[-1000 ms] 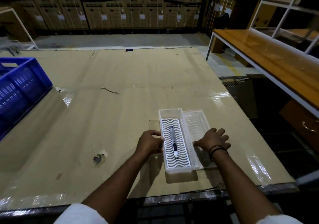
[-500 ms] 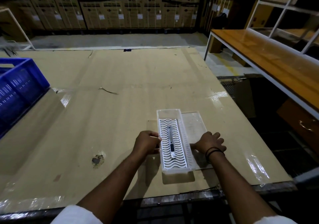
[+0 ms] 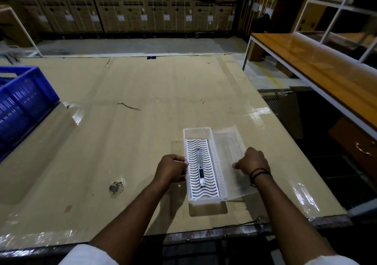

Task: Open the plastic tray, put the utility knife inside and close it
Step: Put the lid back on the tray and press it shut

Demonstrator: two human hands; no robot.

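A white plastic tray (image 3: 197, 132) with a wavy slatted floor lies open near the front of the cardboard-covered table (image 3: 142, 105). A grey utility knife (image 3: 199, 166) lies lengthwise inside it. The clear lid (image 3: 226, 142) hangs off the tray's right side, tilted up at its right edge. My left hand (image 3: 170, 169) grips the tray's left wall. My right hand (image 3: 252, 160) holds the lid's right edge, lifting it off the table.
A blue plastic crate (image 3: 22, 97) stands at the table's left edge. A wooden bench (image 3: 318, 68) with a white frame runs along the right. Stacked cardboard boxes (image 3: 142, 9) line the back wall. A torn hole (image 3: 116, 187) marks the cardboard left of my arm.
The lid lay flat on the table under my right hand; now my right hand has closed on its edge and raised that side. My left hand stays on the tray.
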